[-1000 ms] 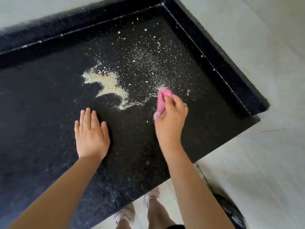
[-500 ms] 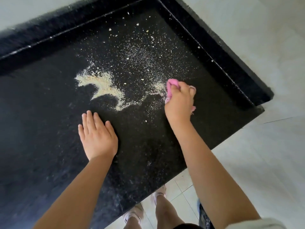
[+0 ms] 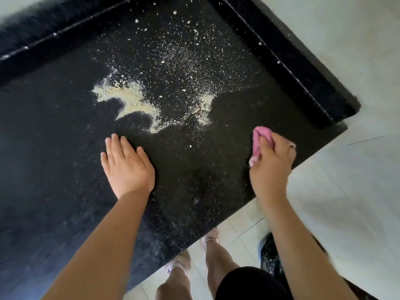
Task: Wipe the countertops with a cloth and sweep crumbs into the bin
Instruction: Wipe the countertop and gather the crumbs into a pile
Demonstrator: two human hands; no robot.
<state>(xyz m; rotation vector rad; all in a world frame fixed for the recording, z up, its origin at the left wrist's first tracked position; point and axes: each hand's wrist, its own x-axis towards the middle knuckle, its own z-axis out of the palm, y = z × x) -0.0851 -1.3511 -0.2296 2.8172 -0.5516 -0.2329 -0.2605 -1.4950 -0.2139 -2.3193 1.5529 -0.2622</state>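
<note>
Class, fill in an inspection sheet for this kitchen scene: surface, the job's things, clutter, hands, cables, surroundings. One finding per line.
Surface: black speckled countertop with a raised rim at back and right.
Job's things: pink cloth in the right hand; pale crumb pile mid-counter, finer crumbs scattered behind it towards the corner; a dark, bag-like thing on the floor, possibly the bin.
Clutter: nothing seen.
Hands: left hand flat on the counter, fingers straight; right hand grips the cloth near the counter's right front edge.
Cables: nothing seen.
Surroundings: pale tiled floor, light wall, the person's legs and sandalled feet below.
</note>
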